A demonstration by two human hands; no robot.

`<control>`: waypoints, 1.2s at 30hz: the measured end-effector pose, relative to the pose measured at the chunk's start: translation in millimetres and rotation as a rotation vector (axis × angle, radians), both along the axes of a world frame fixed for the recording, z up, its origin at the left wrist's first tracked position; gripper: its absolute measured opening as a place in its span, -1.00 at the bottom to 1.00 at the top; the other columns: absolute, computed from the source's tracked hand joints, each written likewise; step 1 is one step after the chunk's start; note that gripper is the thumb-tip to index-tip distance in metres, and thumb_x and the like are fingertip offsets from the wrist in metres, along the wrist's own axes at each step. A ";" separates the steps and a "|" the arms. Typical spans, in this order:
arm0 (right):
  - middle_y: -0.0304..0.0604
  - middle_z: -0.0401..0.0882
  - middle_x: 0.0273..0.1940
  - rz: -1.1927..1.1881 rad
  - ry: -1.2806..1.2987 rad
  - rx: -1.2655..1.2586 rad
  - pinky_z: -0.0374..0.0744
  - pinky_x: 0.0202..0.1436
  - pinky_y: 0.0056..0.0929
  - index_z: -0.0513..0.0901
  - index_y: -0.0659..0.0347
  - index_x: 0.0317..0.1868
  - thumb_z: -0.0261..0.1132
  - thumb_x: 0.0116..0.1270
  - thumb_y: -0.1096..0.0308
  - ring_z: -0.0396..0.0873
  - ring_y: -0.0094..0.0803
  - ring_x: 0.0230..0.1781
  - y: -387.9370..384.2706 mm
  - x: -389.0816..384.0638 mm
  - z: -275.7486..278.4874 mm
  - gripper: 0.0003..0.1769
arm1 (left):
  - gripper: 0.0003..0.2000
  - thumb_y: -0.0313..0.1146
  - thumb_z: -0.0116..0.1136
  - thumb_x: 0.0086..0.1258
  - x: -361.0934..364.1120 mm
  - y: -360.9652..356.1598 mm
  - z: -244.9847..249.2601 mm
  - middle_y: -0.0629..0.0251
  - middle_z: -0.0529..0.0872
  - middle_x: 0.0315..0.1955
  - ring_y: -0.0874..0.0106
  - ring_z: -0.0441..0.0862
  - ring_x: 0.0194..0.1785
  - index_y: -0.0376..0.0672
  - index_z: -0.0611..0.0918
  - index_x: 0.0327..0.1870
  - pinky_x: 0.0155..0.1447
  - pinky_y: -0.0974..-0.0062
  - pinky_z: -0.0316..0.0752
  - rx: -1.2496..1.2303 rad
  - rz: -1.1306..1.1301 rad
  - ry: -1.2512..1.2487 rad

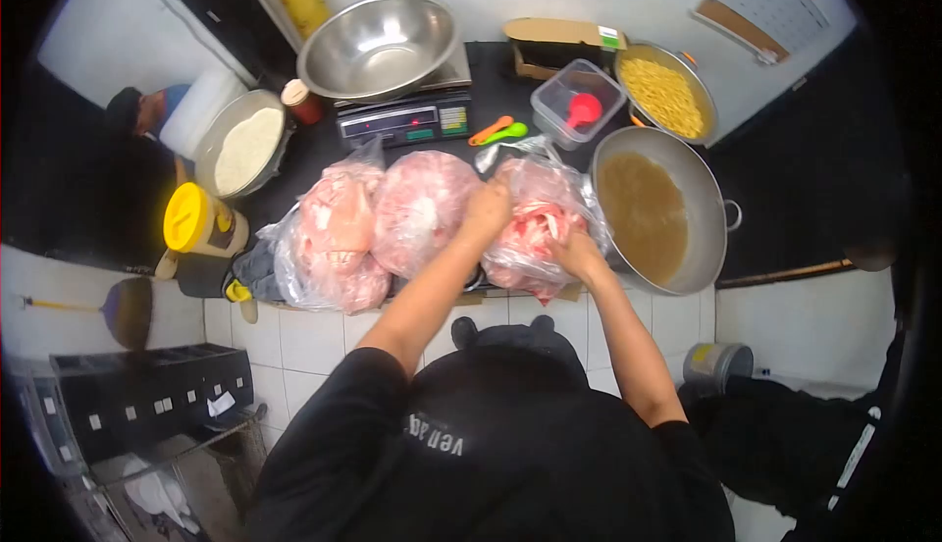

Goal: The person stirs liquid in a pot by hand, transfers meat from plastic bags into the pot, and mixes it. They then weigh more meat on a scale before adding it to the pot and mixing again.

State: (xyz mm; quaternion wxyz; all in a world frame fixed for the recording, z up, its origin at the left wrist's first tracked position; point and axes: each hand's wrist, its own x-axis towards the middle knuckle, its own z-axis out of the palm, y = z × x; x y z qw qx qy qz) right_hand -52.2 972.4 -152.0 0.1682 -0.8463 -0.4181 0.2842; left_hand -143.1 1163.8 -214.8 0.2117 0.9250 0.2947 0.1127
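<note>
The left hand [489, 210] lies at the left edge of the right-hand clear bag [538, 184], fingers curled toward the plastic; I cannot tell how tightly they are closed. The right hand [577, 251] reaches in from the other side, its fingers bent and partly hidden against the pink meat [540, 228]; whether they grip meat or film cannot be told.

The bag sits near the front edge of the black surface [486, 86], between the middle bag [422, 208] and a wide metal pan [711, 213] of brown liquid [643, 213]. A 3rd bag [339, 218] stands at the left. Behind them, a steel bowl [383, 47] rests on a digital scale [404, 123]. Near the scale lie 2 spoons, 1 orange [491, 131] and 1 green [507, 133]; next comes a clear container [549, 118] with a red scoop [584, 108], then a pot of yellow pieces [662, 98]. At the left are a bowl [277, 161] of white powder [247, 150] and a tub with a yellow lid [186, 216]. White tiles [304, 336] cover the floor; a calendar [760, 12] hangs on the wall.

The meat between the hands shows red and whitish streaks, with shiny, crumpled plastic around it.
</note>
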 end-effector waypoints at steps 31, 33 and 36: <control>0.16 0.36 0.31 -0.359 0.569 0.343 0.39 0.35 -0.31 0.17 0.45 0.41 0.61 -0.10 -0.13 0.39 -0.18 0.33 -26.7 35.4 -17.7 0.24 | -0.81 -0.26 -0.09 0.55 25.2 -56.6 161.4 0.53 0.28 -0.71 0.66 0.10 -0.75 -0.03 0.44 -0.36 -0.68 0.60 -0.05 -1.507 0.246 -0.557; 0.10 0.45 0.23 -0.316 0.731 0.468 0.40 0.33 -0.34 0.19 0.39 0.42 0.59 -0.03 -0.06 0.44 -0.21 0.27 -21.4 32.1 -21.3 0.16 | -0.80 -0.25 -0.09 0.55 30.4 -65.3 175.5 0.52 0.28 -0.70 0.65 0.10 -0.75 -0.03 0.43 -0.37 -0.67 0.60 -0.05 -1.540 0.230 -0.555; 0.02 0.53 0.14 -0.228 0.845 0.438 0.43 0.29 -0.37 0.22 0.35 0.41 0.57 0.03 0.02 0.49 -0.28 0.19 -0.8 24.0 -42.9 0.06 | -0.76 -0.27 -0.08 0.53 41.4 -59.3 169.8 0.50 0.32 -0.70 0.62 0.16 -0.72 -0.09 0.44 -0.42 -0.66 0.56 0.05 -1.497 0.290 -0.600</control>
